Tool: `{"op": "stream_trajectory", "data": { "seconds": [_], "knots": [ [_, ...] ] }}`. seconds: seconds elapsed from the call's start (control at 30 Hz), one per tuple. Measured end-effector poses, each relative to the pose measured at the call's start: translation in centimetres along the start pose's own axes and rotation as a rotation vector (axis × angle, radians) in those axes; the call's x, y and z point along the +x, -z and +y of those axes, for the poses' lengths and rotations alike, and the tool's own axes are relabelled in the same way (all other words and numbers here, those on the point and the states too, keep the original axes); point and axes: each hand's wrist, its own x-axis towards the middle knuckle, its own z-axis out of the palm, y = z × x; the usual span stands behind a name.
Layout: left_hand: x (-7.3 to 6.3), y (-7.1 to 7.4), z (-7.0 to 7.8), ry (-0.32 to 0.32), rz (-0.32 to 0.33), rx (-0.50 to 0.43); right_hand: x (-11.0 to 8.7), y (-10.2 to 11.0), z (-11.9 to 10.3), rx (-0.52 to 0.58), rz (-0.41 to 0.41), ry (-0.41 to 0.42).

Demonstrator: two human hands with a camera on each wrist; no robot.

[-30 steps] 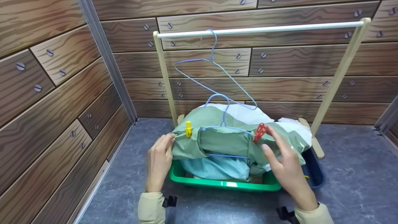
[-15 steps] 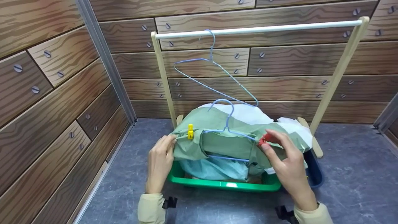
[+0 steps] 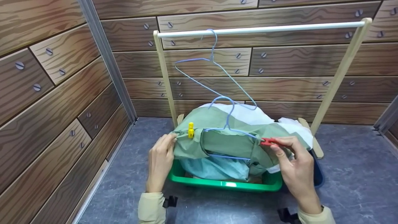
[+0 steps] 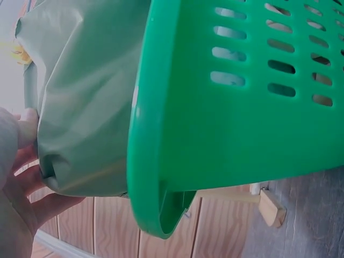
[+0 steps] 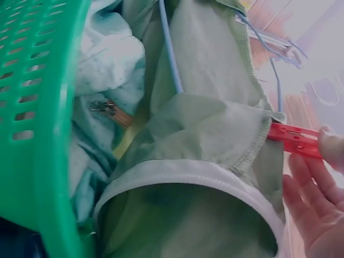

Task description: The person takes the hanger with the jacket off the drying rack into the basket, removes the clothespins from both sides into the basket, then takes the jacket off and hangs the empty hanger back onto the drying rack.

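A green and white garment [image 3: 227, 143] lies over a green basket [image 3: 224, 185], with a blue wire hanger [image 3: 228, 119] inside its opening. My left hand [image 3: 160, 160] pinches the garment's left end between thumb and fingers, as the left wrist view also shows. Close by, a yellow clothespin [image 3: 191, 130] clips the cloth near the hanger's left shoulder. My right hand [image 3: 297, 168] pinches a red clothespin [image 3: 268, 142] by its handles; its tip meets the cloth beside the hanger's right shoulder. The right wrist view shows the red clothespin at the garment's seam and a white-edged opening [image 5: 188, 169] below.
Light-blue cloth [image 3: 214, 168] lies in the basket under the garment. Behind stands a wooden rack with a white rod [image 3: 264, 30], from which another blue hanger [image 3: 214, 62] hangs. A dark blue bin [image 3: 318, 174] sits at the basket's right. Wood-patterned walls enclose the table.
My right hand has taken hold of the red clothespin and turned it from upright to nearly level, moving slightly rightward. The hanger has shifted a little right; my left hand keeps its place.
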Motion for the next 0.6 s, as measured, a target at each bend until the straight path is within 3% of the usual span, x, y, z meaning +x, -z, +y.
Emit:
{"op": "stream_trajectory", "data": {
  "seconds": [0.17, 0.4, 0.6],
  "knots": [
    [0.0, 0.0, 0.0, 0.008, 0.002, 0.005, -0.1, 0.1, 0.4, 0.151, 0.064, -0.029],
    [0.0, 0.0, -0.2, 0.014, 0.001, -0.003, -0.5, 1.3, 3.5, 0.524, 0.045, -0.106],
    [-0.2, -0.1, -0.2, 0.044, 0.021, -0.024, -0.4, 3.6, 4.2, 0.569, 0.049, -0.145]
  ]
}}
